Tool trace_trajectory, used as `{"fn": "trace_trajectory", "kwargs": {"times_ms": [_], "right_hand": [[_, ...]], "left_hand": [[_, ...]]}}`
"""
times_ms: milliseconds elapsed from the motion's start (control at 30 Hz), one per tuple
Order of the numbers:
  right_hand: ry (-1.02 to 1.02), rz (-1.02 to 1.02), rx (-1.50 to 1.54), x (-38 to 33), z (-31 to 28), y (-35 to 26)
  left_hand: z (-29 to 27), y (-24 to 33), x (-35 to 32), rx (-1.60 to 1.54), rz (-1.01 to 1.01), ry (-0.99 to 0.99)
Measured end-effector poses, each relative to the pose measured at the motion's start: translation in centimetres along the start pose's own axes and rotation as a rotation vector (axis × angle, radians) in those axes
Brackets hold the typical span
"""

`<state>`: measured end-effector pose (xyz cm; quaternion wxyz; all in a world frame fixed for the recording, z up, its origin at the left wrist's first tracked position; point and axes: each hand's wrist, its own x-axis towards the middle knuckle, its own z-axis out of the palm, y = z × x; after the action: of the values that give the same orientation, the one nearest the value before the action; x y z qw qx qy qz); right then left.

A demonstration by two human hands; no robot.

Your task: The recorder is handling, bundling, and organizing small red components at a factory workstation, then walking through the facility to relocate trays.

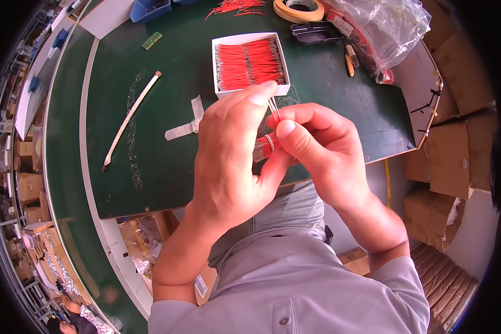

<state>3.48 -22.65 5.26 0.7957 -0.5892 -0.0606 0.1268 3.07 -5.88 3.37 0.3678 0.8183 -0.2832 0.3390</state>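
A bundle of short red wires [261,149] with bare silvery ends sits between my hands, and a pale rubber band loops around it. My left hand [228,147] is closed around this bundle, its palm and fingers hiding much of it. From the left fingertips, thin pale strands [273,107], which look like part of the rubber band, run taut down to my right hand [317,142]. The right thumb and forefinger pinch them close to the bundle. Just beyond my hands stands a white open box [284,61] filled with rows of similar red wires.
On the green table [167,178], a white stick [131,119] and crossed tape strips [183,129] lie left. Loose red wires [236,6], tape rolls [299,10], a black tray [316,32], an orange-handled tool [350,60] and a clear plastic bag [384,30] lie far off. Cartons [451,156] stand right.
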Motion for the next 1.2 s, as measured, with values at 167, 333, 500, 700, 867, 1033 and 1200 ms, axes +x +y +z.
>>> {"fn": "trace_trajectory", "kwargs": {"times_ms": [167, 333, 500, 700, 867, 1033, 1200], "right_hand": [[0.004, -0.02, -0.022, 0.0, -0.2, 0.2], [0.004, -0.013, -0.015, 0.0, -0.3, 0.3], [-0.007, -0.008, 0.001, 0.4, -0.5, 0.2], [0.001, -0.021, -0.033, 0.2, -0.7, 0.2], [-0.04, 0.011, -0.044, 0.3, -0.9, 0.0], [-0.048, 0.008, -0.007, 0.1, -0.7, 0.2], [0.012, 0.011, -0.019, 0.0, -0.6, -0.2]], "left_hand": [[0.2, -0.2, -0.2, 0.003, 0.012, -0.015], [0.8, -0.4, -0.6, 0.022, 0.054, 0.03], [1.3, -0.5, -0.6, -0.06, 0.056, 0.122], [0.9, -0.4, -0.5, -0.04, 0.041, 0.033], [0.5, -0.7, -0.4, -0.09, 0.062, 0.012], [0.2, -0.6, -0.1, -0.113, 0.028, -0.017], [0.4, 0.2, 0.0, -0.192, -0.029, 0.043]]}}
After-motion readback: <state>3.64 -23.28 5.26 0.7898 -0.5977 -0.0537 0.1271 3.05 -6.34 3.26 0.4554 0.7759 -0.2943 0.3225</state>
